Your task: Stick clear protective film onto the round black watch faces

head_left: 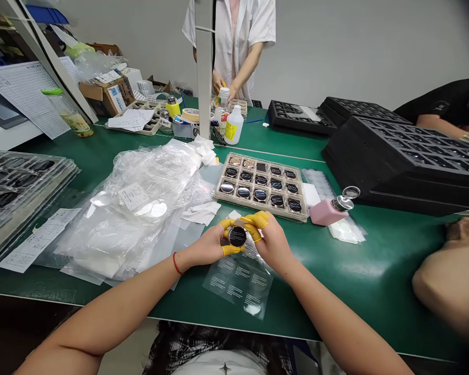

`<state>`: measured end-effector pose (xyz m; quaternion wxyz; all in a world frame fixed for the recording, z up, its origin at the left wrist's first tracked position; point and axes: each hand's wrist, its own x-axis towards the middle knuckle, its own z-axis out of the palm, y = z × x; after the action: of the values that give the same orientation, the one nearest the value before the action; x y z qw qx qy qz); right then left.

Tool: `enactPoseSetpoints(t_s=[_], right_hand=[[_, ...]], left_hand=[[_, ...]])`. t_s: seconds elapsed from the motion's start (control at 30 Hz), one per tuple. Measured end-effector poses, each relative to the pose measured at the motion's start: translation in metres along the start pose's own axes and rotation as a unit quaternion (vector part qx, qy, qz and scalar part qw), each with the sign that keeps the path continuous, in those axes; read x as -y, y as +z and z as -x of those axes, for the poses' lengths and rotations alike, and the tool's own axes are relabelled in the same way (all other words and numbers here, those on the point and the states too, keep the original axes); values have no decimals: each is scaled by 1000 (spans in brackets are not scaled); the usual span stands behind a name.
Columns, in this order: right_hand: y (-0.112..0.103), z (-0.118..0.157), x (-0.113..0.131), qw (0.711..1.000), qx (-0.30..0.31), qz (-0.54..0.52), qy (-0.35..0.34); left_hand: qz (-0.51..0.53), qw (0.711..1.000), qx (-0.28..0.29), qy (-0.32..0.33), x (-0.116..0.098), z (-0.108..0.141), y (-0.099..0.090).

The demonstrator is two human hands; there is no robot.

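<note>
My left hand (213, 244), in yellow finger cots, grips a round black disc (237, 236) with a shiny rim and fine pale print on its face. Yellow cots also cover fingers of my right hand (268, 232), which are pinched at the disc's upper edge around a small pale flat piece (240, 222). Its exact kind I cannot make out. Just below both hands, a clear sheet of printed round labels (238, 284) lies on the green table (297, 291). Beyond them sits a clear plastic tray (303, 214) of similar round discs in square compartments.
Crumpled plastic bags (113, 224) cover the left side. A pink pump bottle (326, 212) stands right of the tray, before stacked black trays (375, 177). Behind are a white bottle (233, 126) and a post (204, 67). Co-workers are across and at right; a blurred arm (453, 281) rests nearby.
</note>
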<state>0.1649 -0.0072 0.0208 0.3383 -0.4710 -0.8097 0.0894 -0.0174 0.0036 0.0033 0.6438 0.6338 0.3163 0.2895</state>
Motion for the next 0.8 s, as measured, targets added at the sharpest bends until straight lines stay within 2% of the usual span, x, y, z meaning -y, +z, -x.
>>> enactPoseSetpoints(t_s=[0.1,0.23,0.53,0.67,0.8], right_hand=[[-4,4,3,999,7,2,-52],[4,11,6,991,21,84,-106],[11,22,13,980,-13,115,-160],[17,26,13,988,-23,71,-133],[14,24,8,998,-26,-52,-39]], left_hand=[[14,1000,-1,-11,1,-1,0],[37,999,-12,-20,2,-1,1],[56,997,-52,-8,12,-1,-2],[48,996,-69,-9,10,-2,-3],[27,998,-56,-11,4,-3,-5]])
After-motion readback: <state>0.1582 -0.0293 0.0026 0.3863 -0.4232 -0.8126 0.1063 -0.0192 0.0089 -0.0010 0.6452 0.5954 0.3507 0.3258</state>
